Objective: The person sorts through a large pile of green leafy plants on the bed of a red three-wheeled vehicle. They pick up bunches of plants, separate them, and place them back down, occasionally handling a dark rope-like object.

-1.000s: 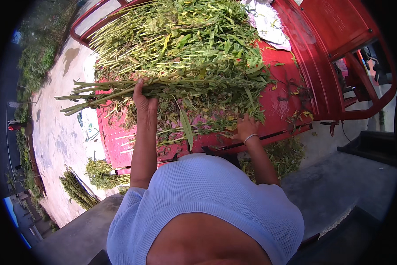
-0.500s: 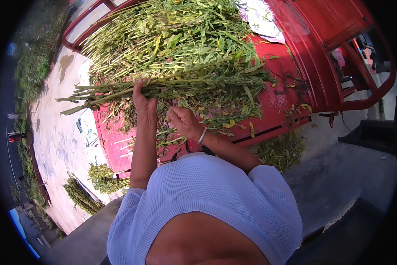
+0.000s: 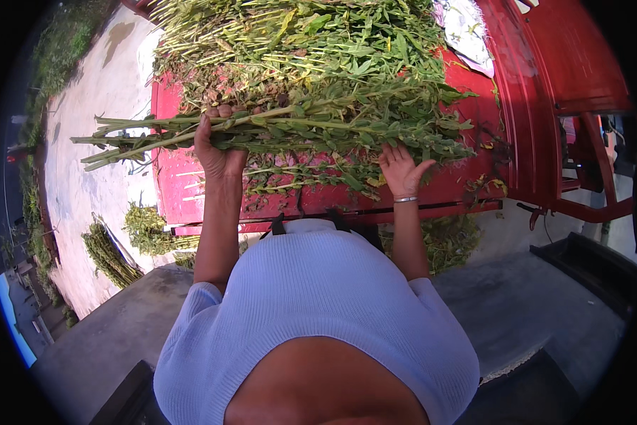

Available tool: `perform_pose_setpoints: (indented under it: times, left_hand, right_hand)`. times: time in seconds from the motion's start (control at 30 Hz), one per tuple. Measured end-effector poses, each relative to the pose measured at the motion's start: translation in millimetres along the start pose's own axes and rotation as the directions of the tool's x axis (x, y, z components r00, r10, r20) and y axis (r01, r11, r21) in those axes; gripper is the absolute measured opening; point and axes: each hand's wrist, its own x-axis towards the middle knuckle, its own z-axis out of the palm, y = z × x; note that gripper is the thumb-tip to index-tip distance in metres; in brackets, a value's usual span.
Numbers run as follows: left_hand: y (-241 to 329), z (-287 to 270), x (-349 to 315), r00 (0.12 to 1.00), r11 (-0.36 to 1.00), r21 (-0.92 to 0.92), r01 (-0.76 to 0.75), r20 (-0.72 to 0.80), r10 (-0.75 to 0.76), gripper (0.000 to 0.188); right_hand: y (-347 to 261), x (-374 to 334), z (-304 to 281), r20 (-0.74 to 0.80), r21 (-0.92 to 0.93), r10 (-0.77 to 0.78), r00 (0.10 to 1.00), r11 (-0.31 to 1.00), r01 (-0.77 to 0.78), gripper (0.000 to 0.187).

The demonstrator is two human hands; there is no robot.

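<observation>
A bundle of long green stalks [image 3: 297,126] with leaves and what look like small pods, perhaps sesame, lies crosswise in front of me. Its bare stem ends point left and its leafy tops point right. My left hand [image 3: 221,145] is closed around the stems from below, fingertips showing over the top. Under the leafy part, my right hand [image 3: 402,170] is open with palm up and thumb spread, its fingertips at the lower edge of the leaves. Whether it bears any weight I cannot tell. A few loose stalks [image 3: 283,180] lie just below the bundle.
A large heap of stalks [image 3: 290,42] covers the far part of the red cart bed [image 3: 467,180]. A white sack [image 3: 467,32] lies at the far right by the red cart frame [image 3: 538,163]. More bundles [image 3: 109,255] lie on the ground at left.
My right hand has moved right from beside the left wrist and opened from a closed shape, reaching the leafy end. The bundle has come nearer, off the heap, in my left hand.
</observation>
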Motion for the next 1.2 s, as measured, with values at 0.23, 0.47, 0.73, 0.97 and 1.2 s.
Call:
perform_pose_setpoints:
  times: [0.23,0.47,0.73,0.97,1.2]
  left_hand:
    - [13.8,-175.2,-80.3,0.763,0.99,-0.141,0.031,-0.636,-0.115,0.019]
    - [-1.0,-258.2,-108.3,0.582,0.971,-0.206,0.118,-0.778,-0.236,0.047]
    - [-1.6,-349.8,-93.3,0.572,0.978,-0.151,0.147,-0.793,-0.208,0.046]
    - [-6.2,-328.8,-70.3,0.3,0.869,0.147,0.473,-0.954,-0.002,0.048]
    - [23.1,-261.3,-77.3,0.567,0.072,0.586,0.807,-0.803,0.186,0.041]
  right_hand:
    - [32.9,-45.2,-48.7,-0.469,-0.065,0.168,0.867,0.972,-0.224,0.074]
    - [58.4,-50.4,-92.6,-0.732,-0.175,0.275,0.623,0.808,-0.562,0.052]
    - [54.3,-27.1,-72.5,-0.702,-0.58,0.25,0.667,0.343,-0.739,0.047]
    - [73.7,-9.2,-87.0,-0.681,-0.72,0.056,0.73,-0.229,-0.655,0.038]
    - [51.3,26.5,-33.4,-0.198,-0.8,0.189,0.962,-0.598,-0.047,0.03]
